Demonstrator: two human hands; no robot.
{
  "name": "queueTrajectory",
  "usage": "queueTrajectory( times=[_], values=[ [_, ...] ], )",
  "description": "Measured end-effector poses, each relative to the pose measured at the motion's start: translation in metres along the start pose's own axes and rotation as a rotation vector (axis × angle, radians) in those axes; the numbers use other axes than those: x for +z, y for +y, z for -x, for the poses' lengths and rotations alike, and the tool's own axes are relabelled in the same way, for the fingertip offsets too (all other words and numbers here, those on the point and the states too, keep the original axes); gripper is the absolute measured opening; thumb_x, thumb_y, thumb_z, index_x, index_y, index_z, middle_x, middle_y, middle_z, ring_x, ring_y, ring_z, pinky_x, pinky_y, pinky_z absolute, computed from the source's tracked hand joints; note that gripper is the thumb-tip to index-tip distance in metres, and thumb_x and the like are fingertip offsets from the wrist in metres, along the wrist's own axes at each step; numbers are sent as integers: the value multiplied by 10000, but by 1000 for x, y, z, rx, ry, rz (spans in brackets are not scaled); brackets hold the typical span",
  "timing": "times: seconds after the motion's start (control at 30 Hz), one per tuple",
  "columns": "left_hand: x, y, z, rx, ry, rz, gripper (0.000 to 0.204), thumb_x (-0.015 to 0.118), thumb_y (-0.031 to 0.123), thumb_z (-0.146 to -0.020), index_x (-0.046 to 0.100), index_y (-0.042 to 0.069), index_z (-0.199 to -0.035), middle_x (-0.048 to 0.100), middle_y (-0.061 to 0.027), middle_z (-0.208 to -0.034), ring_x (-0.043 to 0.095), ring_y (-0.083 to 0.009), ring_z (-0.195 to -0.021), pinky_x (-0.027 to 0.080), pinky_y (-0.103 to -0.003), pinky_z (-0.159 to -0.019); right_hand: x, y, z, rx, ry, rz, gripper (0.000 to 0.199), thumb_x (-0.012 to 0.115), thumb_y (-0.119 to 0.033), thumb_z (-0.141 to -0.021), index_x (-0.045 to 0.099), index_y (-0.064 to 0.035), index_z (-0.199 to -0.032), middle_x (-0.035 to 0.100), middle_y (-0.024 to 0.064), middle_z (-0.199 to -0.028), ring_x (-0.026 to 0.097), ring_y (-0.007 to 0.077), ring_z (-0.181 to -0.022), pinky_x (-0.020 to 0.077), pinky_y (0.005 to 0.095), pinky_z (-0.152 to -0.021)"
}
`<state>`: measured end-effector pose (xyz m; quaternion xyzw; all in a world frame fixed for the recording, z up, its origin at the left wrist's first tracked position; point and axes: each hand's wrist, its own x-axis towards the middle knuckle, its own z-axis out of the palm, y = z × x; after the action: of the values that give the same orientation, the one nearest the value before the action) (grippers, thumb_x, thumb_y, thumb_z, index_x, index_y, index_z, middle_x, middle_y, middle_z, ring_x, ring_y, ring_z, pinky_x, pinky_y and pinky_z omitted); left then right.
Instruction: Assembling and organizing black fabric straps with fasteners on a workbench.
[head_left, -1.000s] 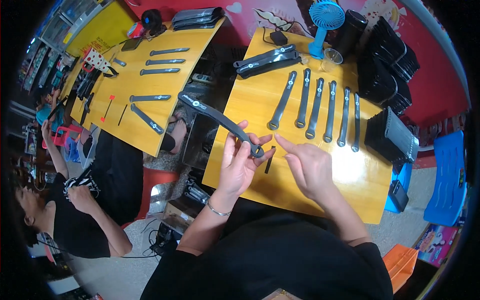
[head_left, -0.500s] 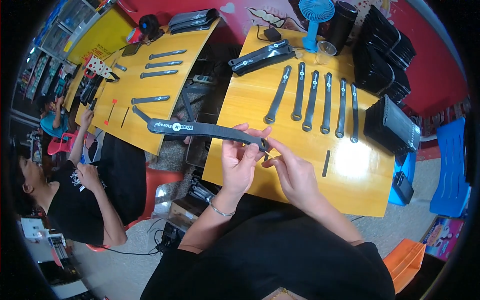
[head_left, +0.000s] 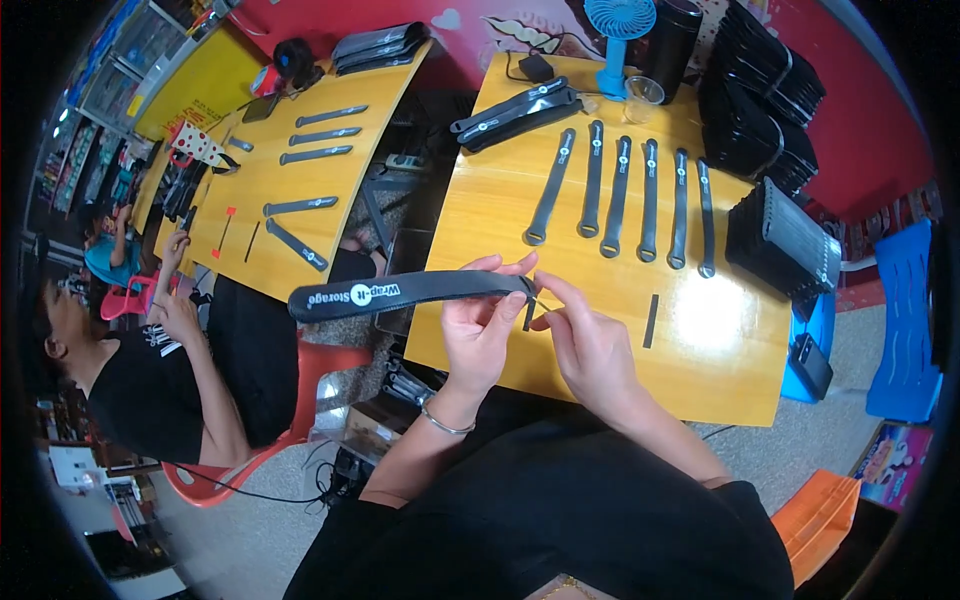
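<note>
A dark strap (head_left: 420,289) with white lettering stretches out to the left from my left hand (head_left: 477,330), whose thumb and fingers are closed on it near one end. That end bends over at my fingertips. My right hand (head_left: 590,350) is beside it, thumb and index finger brought together close to the strap's end. A thin, light-coloured strand seems to show by these fingertips, too small to name. Beyond my hands, several similar straps (head_left: 614,200) with ring ends lie in a row on the yellow table (head_left: 470,220).
A short black strip (head_left: 651,321) lies right of my hands. Stacked straps (head_left: 515,110), a blue fan (head_left: 615,45), a clear cup (head_left: 643,97) and bundled black pouches (head_left: 780,240) line the table's far and right sides. A co-worker (head_left: 160,370) sits left at another table (head_left: 330,230).
My hands stay in nearly the same place. The held strap has turned slightly, so its ring end shows less. The co-worker's hands have come closer together.
</note>
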<state>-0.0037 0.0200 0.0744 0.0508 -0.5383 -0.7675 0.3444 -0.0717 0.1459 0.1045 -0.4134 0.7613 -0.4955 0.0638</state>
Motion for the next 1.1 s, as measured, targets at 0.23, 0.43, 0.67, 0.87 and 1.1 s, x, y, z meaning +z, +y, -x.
queueTrajectory(
  times=[0.23,0.43,0.67,0.87,1.1],
  values=[
    [7,6,-2,-19,46,18,399,567,-40,-880,416,20,-1245,604,-147,-1108,580,-248,-1104,494,-320,-908,4,5,-2,-34,5,14,417,562,0,-832,507,-103,-1233,673,121,-750,669,286,-674,522,377,-585],
    [8,3,1,-3,51,-22,395,551,-46,-884,410,14,-1248,602,-152,-1107,585,-240,-1093,496,-312,-896,3,2,-4,122,-28,-232,356,539,10,-862,535,-89,-1204,681,131,-821,689,254,-747,523,327,-625],
    [8,4,1,-28,90,-35,418,535,-52,-891,390,13,-1277,594,-150,-1117,583,-231,-1094,504,-304,-880,12,8,-3,105,11,-309,309,561,23,-855,584,-68,-1150,681,137,-858,694,239,-790,522,302,-643],
    [13,3,2,-91,131,5,496,566,-69,-866,390,-15,-1327,579,-124,-1142,566,-217,-1118,519,-290,-878,19,12,-2,75,88,-304,293,552,66,-835,609,-42,-1101,672,168,-914,690,244,-797,522,301,-659],
    [15,-1,-2,-93,92,-139,518,561,-110,-846,388,-47,-1330,540,-134,-1211,552,-230,-1138,514,-321,-903,21,16,-9,86,144,-393,265,510,93,-847,620,-21,-1059,663,124,-856,654,156,-745,502,261,-681]
  ],
)
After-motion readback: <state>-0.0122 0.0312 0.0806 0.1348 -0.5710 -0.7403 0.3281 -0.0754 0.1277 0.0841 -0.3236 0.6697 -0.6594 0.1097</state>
